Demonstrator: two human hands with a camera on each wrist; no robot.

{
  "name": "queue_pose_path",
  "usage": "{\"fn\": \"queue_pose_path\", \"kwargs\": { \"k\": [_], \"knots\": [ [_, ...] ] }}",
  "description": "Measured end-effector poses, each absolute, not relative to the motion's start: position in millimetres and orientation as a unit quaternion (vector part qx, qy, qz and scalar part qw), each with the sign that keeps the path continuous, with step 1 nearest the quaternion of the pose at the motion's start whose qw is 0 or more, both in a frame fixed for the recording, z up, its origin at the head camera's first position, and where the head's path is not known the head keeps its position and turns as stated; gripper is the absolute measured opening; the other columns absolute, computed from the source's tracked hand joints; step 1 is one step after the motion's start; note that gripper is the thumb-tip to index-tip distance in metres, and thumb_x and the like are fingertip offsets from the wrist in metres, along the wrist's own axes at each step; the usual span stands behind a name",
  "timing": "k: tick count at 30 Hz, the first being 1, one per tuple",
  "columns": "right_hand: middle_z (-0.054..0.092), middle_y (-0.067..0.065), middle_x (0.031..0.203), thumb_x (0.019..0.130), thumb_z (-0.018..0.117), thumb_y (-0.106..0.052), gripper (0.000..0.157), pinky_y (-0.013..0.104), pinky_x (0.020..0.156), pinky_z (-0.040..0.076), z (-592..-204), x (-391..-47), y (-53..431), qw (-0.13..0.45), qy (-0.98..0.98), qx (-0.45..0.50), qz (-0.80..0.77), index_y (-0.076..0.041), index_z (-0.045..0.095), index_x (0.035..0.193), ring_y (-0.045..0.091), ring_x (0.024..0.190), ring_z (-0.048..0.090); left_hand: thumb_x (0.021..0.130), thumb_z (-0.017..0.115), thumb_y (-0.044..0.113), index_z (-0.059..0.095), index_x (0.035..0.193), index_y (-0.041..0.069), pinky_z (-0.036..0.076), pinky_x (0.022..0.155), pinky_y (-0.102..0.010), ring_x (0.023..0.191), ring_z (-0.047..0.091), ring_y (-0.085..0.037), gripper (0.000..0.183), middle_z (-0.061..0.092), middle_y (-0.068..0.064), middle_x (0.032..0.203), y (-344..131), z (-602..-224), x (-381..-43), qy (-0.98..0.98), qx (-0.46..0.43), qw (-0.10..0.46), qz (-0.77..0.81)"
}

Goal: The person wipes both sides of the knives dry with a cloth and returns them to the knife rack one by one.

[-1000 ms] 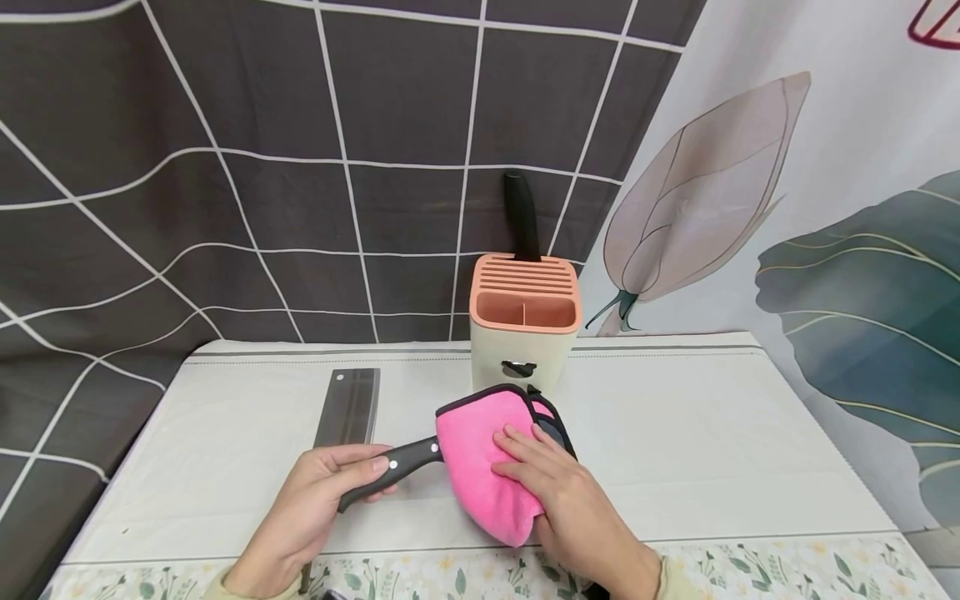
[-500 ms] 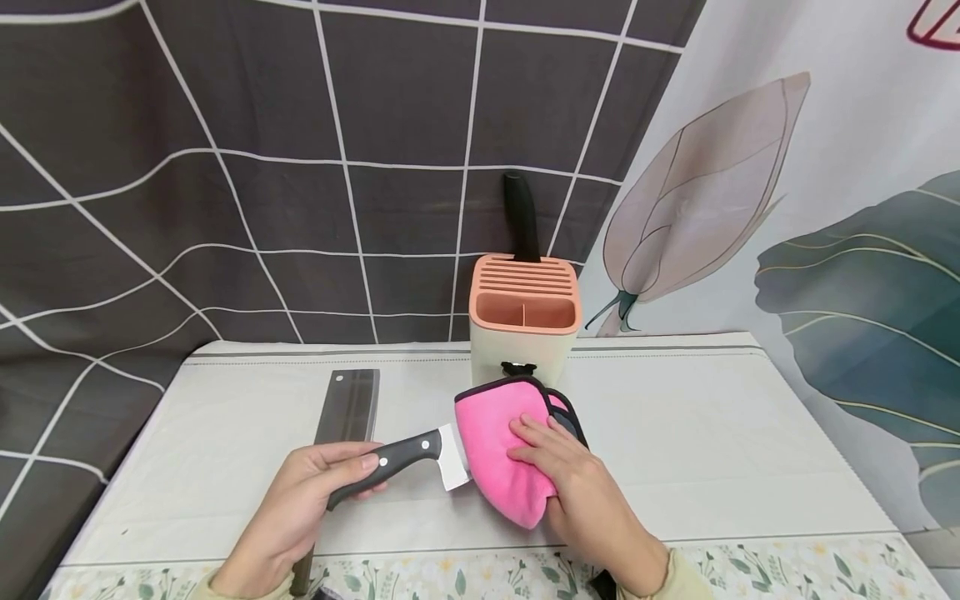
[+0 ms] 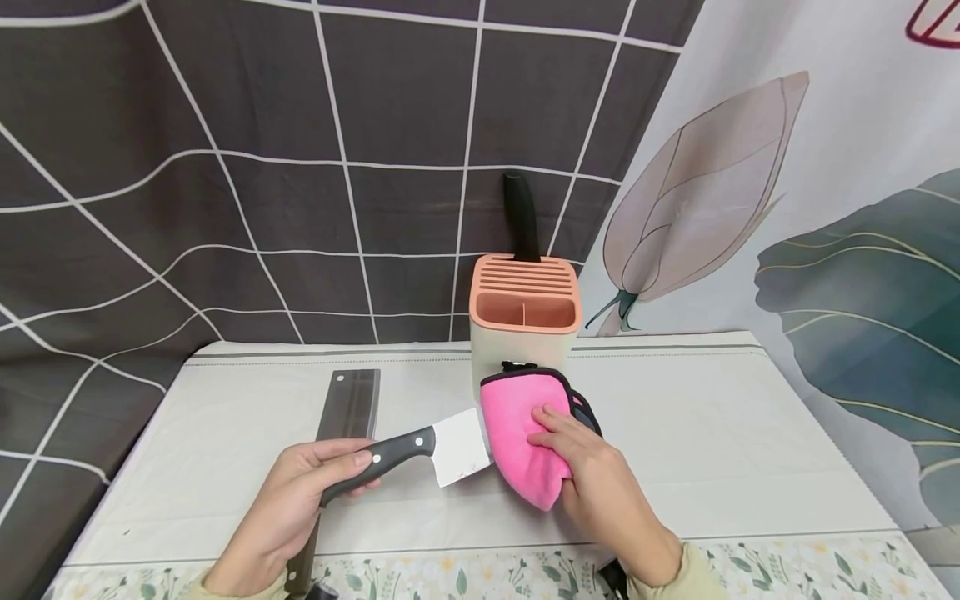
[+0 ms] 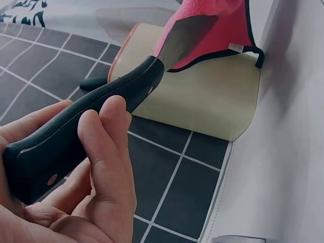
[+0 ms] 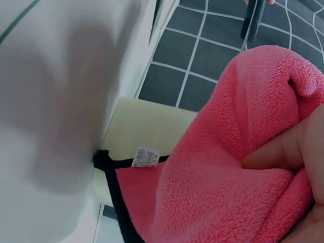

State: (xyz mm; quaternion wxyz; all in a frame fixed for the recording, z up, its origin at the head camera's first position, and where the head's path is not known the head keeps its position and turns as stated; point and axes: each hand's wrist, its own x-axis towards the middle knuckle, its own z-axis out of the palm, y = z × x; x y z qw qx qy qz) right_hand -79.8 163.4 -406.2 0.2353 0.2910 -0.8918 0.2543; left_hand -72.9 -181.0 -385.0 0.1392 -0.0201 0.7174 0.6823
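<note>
My left hand (image 3: pixel 288 500) grips the black riveted handle of a kitchen knife (image 3: pixel 459 448), its wide blade pointing right and tilted slightly up. In my right hand (image 3: pixel 611 487) is a pink cloth (image 3: pixel 521 433) with black edging, folded over the blade's tip end, which it hides. In the right wrist view, the thumb presses into a fold of the fluffy cloth (image 5: pixel 217 172). From the left wrist view, fingers curl round the knife handle (image 4: pixel 86 121), and bare blade shows up to the cloth.
A cleaver (image 3: pixel 350 404) lies on the white-covered table (image 3: pixel 712 433), partly under my left hand. Behind the cloth stands a cream knife block (image 3: pixel 487 350) with an orange slotted top; a black-handled knife (image 3: pixel 521 217) stands in it. A dark grid-patterned curtain (image 3: pixel 262 108) hangs behind.
My right hand and the cloth have moved right and slightly away, along the blade, baring more of it. My left hand has drawn the knife slightly left.
</note>
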Motion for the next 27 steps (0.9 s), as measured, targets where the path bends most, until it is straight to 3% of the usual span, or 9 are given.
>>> {"fn": "queue_pose_path", "kwargs": {
  "k": [11,22,25,27],
  "knots": [
    [0.068,0.006,0.128,0.062,0.045,0.023,0.058,0.040,0.082,0.056,-403,-81,171,0.252,-0.903,0.255,0.239,-0.006,0.075,0.101,0.027,0.120,0.063,0.096,0.066,0.015,0.066,0.120,-0.010,0.054,0.077,-0.028,0.086,0.072,-0.021,0.034,0.075,-0.010,0.093,-183,-384,-74,0.721,-0.036,0.125,0.681],
    [0.071,0.006,0.121,0.066,0.043,0.020,0.051,0.042,0.085,0.054,-398,-86,182,0.263,-0.909,0.204,0.249,-0.007,0.074,0.096,0.026,0.112,0.067,0.097,0.066,0.014,0.068,0.118,-0.008,0.055,0.078,-0.029,0.086,0.072,-0.021,0.031,0.075,-0.010,0.091,-189,-382,-74,0.717,-0.043,0.119,0.686],
    [0.073,0.005,0.117,0.068,0.043,0.020,0.049,0.037,0.086,0.053,-396,-89,189,0.264,-0.909,0.188,0.262,-0.007,0.074,0.095,0.027,0.109,0.068,0.096,0.066,0.013,0.070,0.117,-0.006,0.055,0.078,-0.028,0.085,0.073,-0.020,0.028,0.076,-0.008,0.094,-191,-382,-74,0.712,-0.044,0.121,0.691],
    [0.074,0.004,0.113,0.068,0.042,0.021,0.050,0.026,0.082,0.051,-394,-91,195,0.264,-0.908,0.175,0.274,-0.007,0.074,0.094,0.025,0.103,0.070,0.096,0.066,0.013,0.071,0.116,-0.005,0.055,0.077,-0.028,0.086,0.073,-0.020,0.027,0.076,-0.008,0.095,-192,-382,-75,0.707,-0.042,0.124,0.695]
  ]
}}
